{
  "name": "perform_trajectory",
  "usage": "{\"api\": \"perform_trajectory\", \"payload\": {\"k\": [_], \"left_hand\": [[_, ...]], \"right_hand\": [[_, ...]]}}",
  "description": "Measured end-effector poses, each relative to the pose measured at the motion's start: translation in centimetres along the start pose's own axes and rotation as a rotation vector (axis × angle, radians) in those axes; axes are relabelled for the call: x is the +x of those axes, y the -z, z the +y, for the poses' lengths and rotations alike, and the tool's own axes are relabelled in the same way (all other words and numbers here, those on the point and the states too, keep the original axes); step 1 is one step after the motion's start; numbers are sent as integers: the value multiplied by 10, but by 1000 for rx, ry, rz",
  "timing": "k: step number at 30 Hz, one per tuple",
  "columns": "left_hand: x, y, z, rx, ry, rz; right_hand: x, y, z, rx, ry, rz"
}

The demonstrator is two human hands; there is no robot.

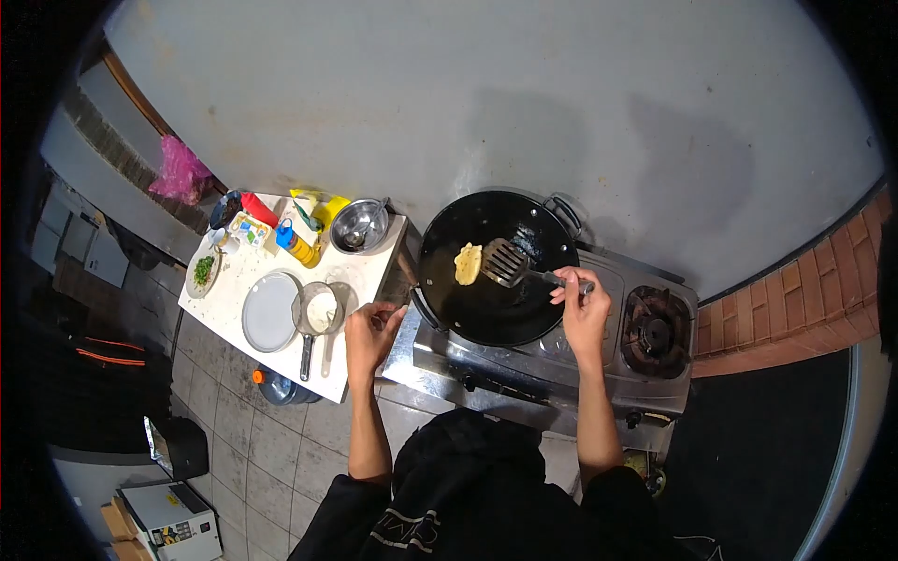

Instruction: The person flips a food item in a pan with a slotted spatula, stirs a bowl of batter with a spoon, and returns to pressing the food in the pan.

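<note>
Fried piece: the yellow-brown piece (468, 265) is in the left half of the black wok (477, 313), right at the spatula's front edge; whether any of it rests on the blade cannot be told.
Right hand: the fingers of the right hand (585, 304) are closed round the handle of the slotted spatula (506, 263), reaching in over the wok's right rim.
Left hand: the left hand (372, 335) is over the table's right edge, near the wok's loop handle (427, 309), fingers curled towards the thumb; whether they pinch anything cannot be told.
In between: that loop handle and the wok's rim lie between left hand and piece; the spatula blade lies between piece and right hand.
Stove: the wok covers the left end of the stove (561, 372); a burner (655, 332) shows near the right edge.
White table (241, 263): steel bowl (348, 218) at the back right corner; grey plate (270, 313) by the front edge; strainer (319, 309) beside it, handle towards that edge; chopped greens (203, 270) at the left edge.
Floor: a blue jug (283, 387) below the table's front edge.
</note>
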State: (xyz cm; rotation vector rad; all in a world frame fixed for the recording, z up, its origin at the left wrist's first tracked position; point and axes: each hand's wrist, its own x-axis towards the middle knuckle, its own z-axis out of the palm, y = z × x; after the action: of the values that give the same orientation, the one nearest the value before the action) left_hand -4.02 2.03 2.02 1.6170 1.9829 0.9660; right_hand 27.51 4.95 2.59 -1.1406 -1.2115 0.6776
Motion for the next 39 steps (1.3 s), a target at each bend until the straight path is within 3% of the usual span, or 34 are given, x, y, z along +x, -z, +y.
{"api": "perform_trajectory", "payload": {"k": [8,18,26,28,39], "left_hand": [[-5,6,1,-18,35,-16],[-11,23,-7,-82,119,-3],[-13,3,8,-110,59,-97],[-15,-2,3,-141,-51,-52],[-16,-1,-6,-162,-62,-40]], "right_hand": [[-1,-31,-11,-1,44,-123],[-4,4,-23,-176,-12,32],[-17,-53,-8,-81,60,-170],[-12,-57,-1,-126,99,-163],[5,-21,-1,-237,40,-114]]}}
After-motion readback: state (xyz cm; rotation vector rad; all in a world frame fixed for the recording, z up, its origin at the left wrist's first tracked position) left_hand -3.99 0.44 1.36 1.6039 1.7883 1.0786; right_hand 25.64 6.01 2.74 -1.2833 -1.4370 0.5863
